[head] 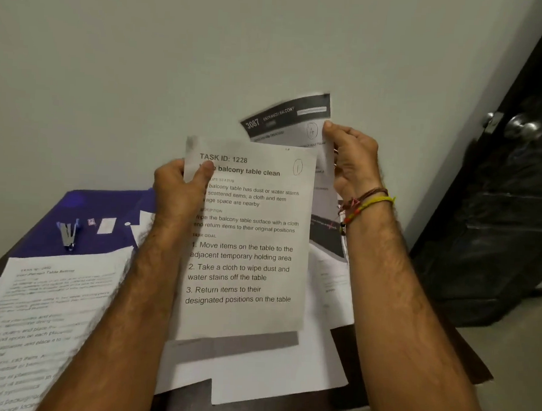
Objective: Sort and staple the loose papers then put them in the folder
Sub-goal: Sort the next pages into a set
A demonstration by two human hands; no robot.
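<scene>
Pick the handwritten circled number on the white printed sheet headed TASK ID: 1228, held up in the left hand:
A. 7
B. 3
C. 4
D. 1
D: the white printed sheet headed TASK ID: 1228, pinched by the left hand, bears a circled 1 in its top right corner; the circled 4 is on the dark-banded sheet that the right hand holds behind it.

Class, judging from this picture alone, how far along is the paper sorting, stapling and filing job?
Early on. In hand: the left hand holds sheet 1 while the right hand holds sheet 4 behind it, so sorting is under way. More loose papers lie on the table. Left: the stapler sits untouched on the blue folder, so stapling and filing remain.
</scene>
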